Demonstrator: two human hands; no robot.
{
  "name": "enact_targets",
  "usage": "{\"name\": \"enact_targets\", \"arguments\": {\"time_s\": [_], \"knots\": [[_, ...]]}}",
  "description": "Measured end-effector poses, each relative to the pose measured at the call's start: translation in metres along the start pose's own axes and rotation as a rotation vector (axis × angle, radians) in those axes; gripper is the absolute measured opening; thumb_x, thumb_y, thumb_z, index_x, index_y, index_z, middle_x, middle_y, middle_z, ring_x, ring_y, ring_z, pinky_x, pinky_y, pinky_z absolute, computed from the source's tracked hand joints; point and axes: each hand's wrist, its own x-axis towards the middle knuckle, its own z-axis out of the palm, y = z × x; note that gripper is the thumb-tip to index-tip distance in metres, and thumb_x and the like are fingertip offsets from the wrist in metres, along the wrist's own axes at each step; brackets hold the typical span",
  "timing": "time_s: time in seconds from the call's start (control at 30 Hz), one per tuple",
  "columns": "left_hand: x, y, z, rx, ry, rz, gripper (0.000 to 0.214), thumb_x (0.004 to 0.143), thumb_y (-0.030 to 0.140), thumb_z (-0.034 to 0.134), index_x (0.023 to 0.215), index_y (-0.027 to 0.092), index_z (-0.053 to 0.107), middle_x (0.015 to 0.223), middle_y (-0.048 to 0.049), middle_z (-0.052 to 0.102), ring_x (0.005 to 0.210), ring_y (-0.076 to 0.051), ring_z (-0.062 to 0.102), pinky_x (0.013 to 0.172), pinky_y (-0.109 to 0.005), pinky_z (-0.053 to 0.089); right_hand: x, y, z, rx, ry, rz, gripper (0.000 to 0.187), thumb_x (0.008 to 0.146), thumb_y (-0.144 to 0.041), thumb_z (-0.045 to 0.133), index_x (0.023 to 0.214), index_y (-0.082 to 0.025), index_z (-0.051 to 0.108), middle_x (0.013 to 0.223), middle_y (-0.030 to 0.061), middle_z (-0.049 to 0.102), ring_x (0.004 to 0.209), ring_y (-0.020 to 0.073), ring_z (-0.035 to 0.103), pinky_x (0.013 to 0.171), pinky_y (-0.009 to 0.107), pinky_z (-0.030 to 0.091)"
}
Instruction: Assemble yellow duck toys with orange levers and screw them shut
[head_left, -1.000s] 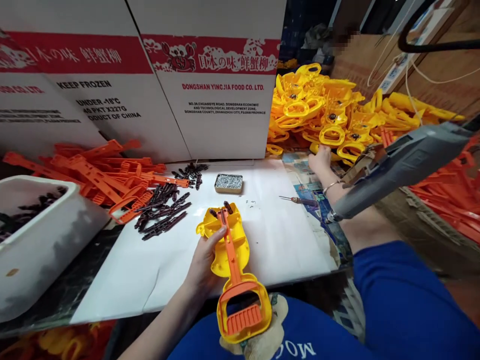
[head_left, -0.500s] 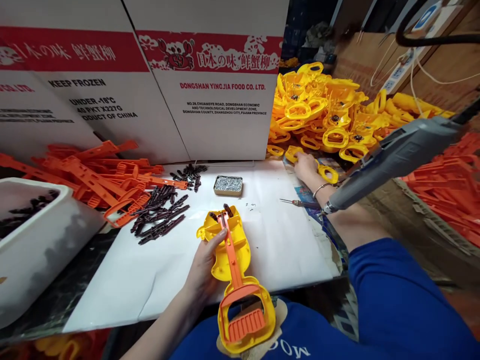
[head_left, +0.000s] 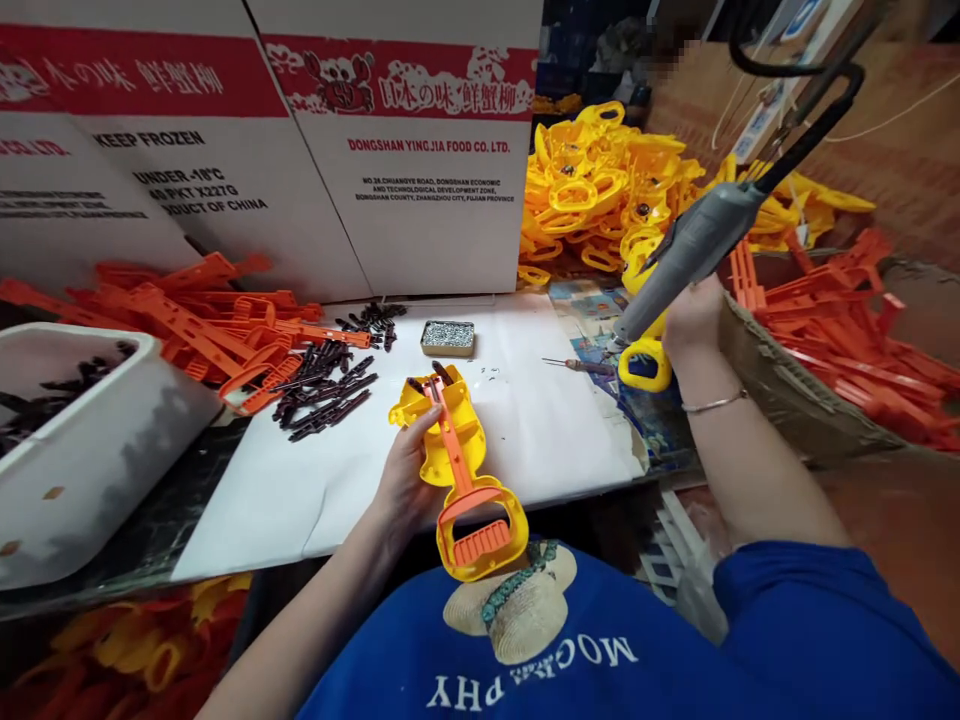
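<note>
As I look across, tall white cartons (head_left: 397, 240) stand along the far side of the desk (head_left: 157, 535), much of whose top lies under a white sheet (head_left: 540, 420). Past the sheet's far right corner rises a heap of yellow pieces (head_left: 592, 190); a white tub (head_left: 82, 475) sits on the left, with orange parts (head_left: 195, 320) piled near it. Over the right side hangs a grey power driver (head_left: 690, 250).

Gripped in the left hand (head_left: 409, 455) is a yellow shell (head_left: 472, 440), held above the sheet's near part: the thumb comes over its edge to the orange bar (head_left: 454, 440) inside, the other fingers tucked underneath, mostly hidden. Its ring handle points at the blue shirt (head_left: 645, 610). The right hand (head_left: 696, 312) is closed on a second shell (head_left: 664, 370), its ring showing below the driver, which covers the fingertips. Dark rods (head_left: 330, 400) lie left of the first shell, a tin (head_left: 448, 351) of silvery bits just beyond.
</note>
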Motion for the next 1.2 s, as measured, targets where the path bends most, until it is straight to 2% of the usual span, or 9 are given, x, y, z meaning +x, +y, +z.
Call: {"name": "enact_targets", "arguments": {"time_s": [0.1,0.23,0.37,0.53,0.67,0.77,0.87,1.03,1.2], "knots": [[-0.005,0.007,0.001,-0.038,0.055,-0.006,0.024,0.086,0.015,0.062,0.109,0.013,0.067,0.077,-0.0055,0.077,0.057,-0.017,0.073,0.056,-0.027,0.064,-0.041,0.011,-0.029,0.184,0.074,0.066,0.050,0.102,-0.059,0.038,0.135,-0.027,0.057,0.126,0.0097,0.069,0.108,0.0289,0.066,0.090,0.049,0.059],[-0.013,0.016,0.002,-0.059,0.062,0.020,0.034,0.091,0.017,0.054,0.123,0.014,0.065,0.081,-0.0071,0.079,0.059,-0.017,0.074,0.058,-0.026,0.064,-0.095,0.024,-0.045,0.301,-0.085,0.169,0.046,0.092,-0.057,0.050,0.118,-0.023,0.067,0.119,0.0105,0.074,0.101,0.0305,0.071,0.080,0.047,0.061],[-0.018,0.017,0.000,-0.060,0.062,-0.042,0.035,0.095,0.022,0.048,0.125,0.011,0.063,0.086,-0.0108,0.079,0.062,-0.018,0.074,0.060,-0.026,0.065,-0.120,0.035,-0.038,0.045,-0.267,0.238,0.046,0.093,-0.052,0.047,0.114,-0.018,0.070,0.110,0.0149,0.076,0.097,0.0311,0.072,0.081,0.047,0.060],[-0.023,0.004,-0.008,-0.088,-0.008,-0.109,0.047,0.100,0.040,0.044,0.134,0.013,0.060,0.098,-0.0150,0.080,0.078,-0.021,0.078,0.072,-0.030,0.066,-0.136,0.035,-0.033,-0.305,-0.167,0.132,0.064,0.090,-0.048,0.057,0.140,-0.008,0.056,0.140,0.0278,0.058,0.128,0.0419,0.055,0.109,0.059,0.041],[-0.029,-0.010,-0.015,-0.049,-0.157,-0.091,0.082,0.094,0.073,0.044,0.147,0.011,0.051,0.119,-0.0195,0.076,0.114,-0.031,0.074,0.094,-0.042,0.063,-0.158,0.025,-0.029,-0.678,-0.323,-0.033,0.083,0.089,-0.052,0.061,0.154,-0.005,0.038,0.126,0.0263,0.066,0.112,0.0407,0.064,0.095,0.052,0.050],[-0.031,-0.014,-0.017,-0.018,-0.191,-0.091,0.089,0.093,0.078,0.040,0.150,0.011,0.049,0.125,-0.0196,0.074,0.121,-0.031,0.071,0.097,-0.041,0.062,-0.164,0.023,-0.032,-0.697,-0.313,-0.019,0.083,0.085,-0.043,0.066,0.152,-0.004,0.039,0.122,0.0258,0.069,0.107,0.0402,0.066,0.093,0.051,0.051],[-0.030,-0.011,-0.016,-0.058,-0.217,-0.122,0.073,0.101,0.065,0.036,0.153,0.014,0.046,0.129,-0.0174,0.073,0.115,-0.027,0.074,0.097,-0.037,0.062,-0.160,0.024,-0.048,-0.408,-0.129,0.151,0.077,0.076,-0.043,0.073,0.143,-0.012,0.052,0.118,0.0200,0.071,0.105,0.0385,0.068,0.090,0.050,0.054],[-0.027,-0.005,-0.018,-0.120,-0.302,-0.070,0.062,0.106,0.055,0.036,0.153,0.017,0.046,0.127,-0.0147,0.074,0.108,-0.024,0.076,0.104,-0.040,0.059,-0.165,0.005,-0.082,0.566,0.142,0.382,0.049,0.076,-0.057,0.063,0.115,-0.028,0.067,0.105,0.0054,0.075,0.090,0.0287,0.072,0.076,0.044,0.061],[-0.024,-0.012,-0.014,-0.064,-0.405,-0.082,0.057,0.096,0.048,0.065,0.145,0.021,0.055,0.118,-0.0095,0.078,0.101,-0.024,0.077,0.096,-0.036,0.062,-0.197,-0.044,-0.094,1.012,-0.110,0.423,0.048,0.075,-0.063,0.067,0.108,-0.028,0.074,0.112,0.0078,0.077,0.092,0.0308,0.075,0.076,0.046,0.063]]}}
